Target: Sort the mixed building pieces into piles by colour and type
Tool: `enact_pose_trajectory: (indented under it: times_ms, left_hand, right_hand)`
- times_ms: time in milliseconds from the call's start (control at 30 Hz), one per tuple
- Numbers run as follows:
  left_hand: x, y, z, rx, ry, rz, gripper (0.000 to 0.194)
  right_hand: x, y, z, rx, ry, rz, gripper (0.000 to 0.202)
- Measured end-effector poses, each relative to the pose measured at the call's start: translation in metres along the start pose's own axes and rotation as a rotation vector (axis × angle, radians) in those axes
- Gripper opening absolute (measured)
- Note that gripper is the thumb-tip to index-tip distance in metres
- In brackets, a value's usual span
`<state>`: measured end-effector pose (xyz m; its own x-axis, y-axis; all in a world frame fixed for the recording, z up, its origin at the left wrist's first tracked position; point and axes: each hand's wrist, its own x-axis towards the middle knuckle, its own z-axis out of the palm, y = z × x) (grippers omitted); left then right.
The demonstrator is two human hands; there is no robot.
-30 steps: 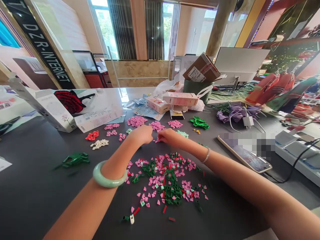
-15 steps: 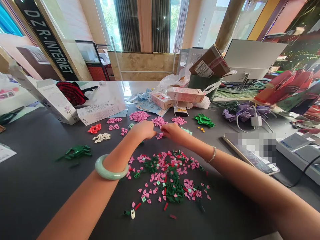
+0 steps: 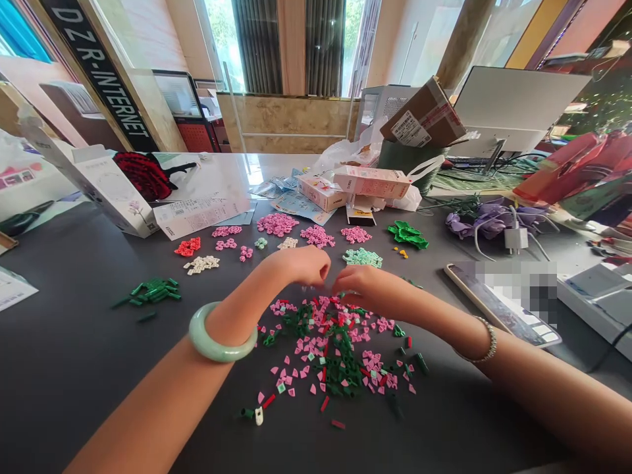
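My left hand (image 3: 307, 264), with a pale green bangle above its wrist, is curled closed over the far edge of a mixed heap of bricks (image 3: 340, 349). What its fingers hold is hidden. Facing it, my right hand (image 3: 364, 287) bends its fingers down at the same edge; its fingertips are partly hidden, and I cannot make out a piece in them. Pink petal-shaped pieces, dark green parts and red sticks make up the heap. Just beyond the hands lie a pink pile (image 3: 317, 236) and a mint-green pile (image 3: 363, 257).
Sorted piles ring the heap: dark green tubes (image 3: 154, 290), white pieces (image 3: 201, 264), red pieces (image 3: 188, 247), bright green leaves (image 3: 407, 234). A phone (image 3: 501, 306) lies at right. Boxes (image 3: 371, 181) and a white carton (image 3: 116, 197) stand behind.
Both hands have drawn back from the pink piles to the heap's far edge. Mint-green and white piles behind them now show. The view has shifted slightly.
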<state>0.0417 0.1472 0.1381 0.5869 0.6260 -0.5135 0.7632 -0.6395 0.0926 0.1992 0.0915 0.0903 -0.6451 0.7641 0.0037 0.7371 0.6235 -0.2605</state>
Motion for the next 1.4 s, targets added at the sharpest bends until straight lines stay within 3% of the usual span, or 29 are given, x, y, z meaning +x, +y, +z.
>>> enact_pose_trajectory:
  times_ms: [100,267,400,567,767,967,1267,1400]
  left_hand:
    - [0.002,0.01,0.005,0.038,-0.037,0.057,0.018]
    - [-0.003,0.015,0.006,0.087,-0.049,0.042,0.028]
    - [-0.008,0.013,0.002,0.093,-0.036,-0.01,0.024]
    - [-0.005,0.007,0.001,0.095,-0.006,-0.038,0.02]
    - [0.001,0.005,0.0,0.106,0.024,-0.08,0.029]
    - [-0.012,-0.004,-0.011,0.061,0.06,-0.13,0.034]
    - [-0.031,-0.012,-0.019,0.021,0.103,-0.122,0.034]
    - [-0.039,-0.012,-0.021,0.017,0.119,-0.103,0.034]
  right_hand:
    - [-0.001,-0.002,0.003,-0.049,-0.033,0.042,0.026]
    - [0.0,-0.005,0.002,-0.125,-0.076,0.104,0.024]
    - [-0.005,-0.005,0.0,-0.158,-0.075,0.116,0.023]
    - [0.001,-0.005,0.003,-0.13,-0.017,0.036,0.02]
    - [0.018,0.0,0.016,-0.215,-0.055,-0.038,0.017]
    - [0.016,0.001,0.017,-0.17,-0.056,-0.032,0.02]
    - [0.027,-0.016,0.007,-0.033,0.015,-0.028,0.016]
    - [0.035,-0.024,0.013,-0.05,-0.033,-0.019,0.015]
